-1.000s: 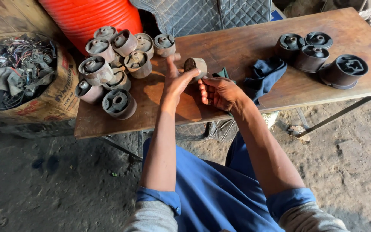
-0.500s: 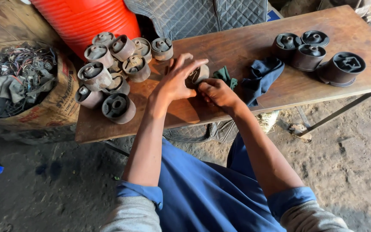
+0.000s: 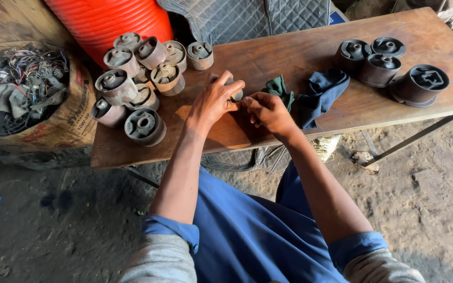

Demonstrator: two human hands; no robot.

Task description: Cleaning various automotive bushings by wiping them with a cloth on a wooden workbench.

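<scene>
Slippage is our worry, since we grip a small grey metal-and-rubber bushing (image 3: 233, 90) mid-bench, left hand (image 3: 215, 100) curled closed over it and right hand (image 3: 269, 111) pinching its edge, near the piled rusty cylindrical bushings (image 3: 141, 78) it could topple.

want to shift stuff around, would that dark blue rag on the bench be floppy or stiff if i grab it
The dark blue rag lies crumpled in soft folds, so it likely drapes limp. It looks like thin cloth, so probably light. On the rough wooden bench it would probably drag and bunch, not roll.
</scene>
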